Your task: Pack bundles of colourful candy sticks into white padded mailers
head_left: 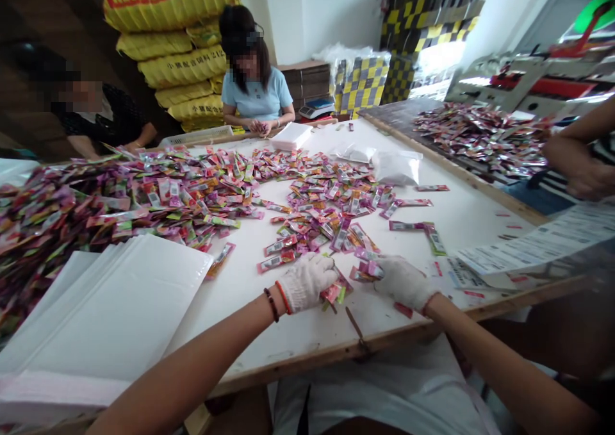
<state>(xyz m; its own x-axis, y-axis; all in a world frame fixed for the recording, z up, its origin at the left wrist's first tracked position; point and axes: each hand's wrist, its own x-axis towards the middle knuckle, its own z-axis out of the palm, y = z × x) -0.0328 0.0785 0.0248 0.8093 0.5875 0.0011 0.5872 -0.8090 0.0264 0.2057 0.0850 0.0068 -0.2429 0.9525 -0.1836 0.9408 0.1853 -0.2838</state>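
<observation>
Both hands wear white knit gloves over the near edge of a white table [259, 313]. My left hand [310, 281] is curled around several small colourful sachets [336, 291], red, green and purple, which stick out on its right side. A beaded bracelet and a red glove cuff mark that wrist. Close by on the right, my right hand [403, 281] pinches a few purple and pink sachets [368, 270] between thumb and fingers. Just beyond both hands lies a loose heap of the same slim sachets [327, 195]. The fingertips are partly hidden by the sachets.
A big sachet pile [120, 204] covers the table's left side. White mailer bags [110, 307] are stacked at front left. Filled white pouches [396, 166] lie at the back right, printed sheets [542, 243] at right. Two people sit across the table; another person's arm [586, 147] shows at right.
</observation>
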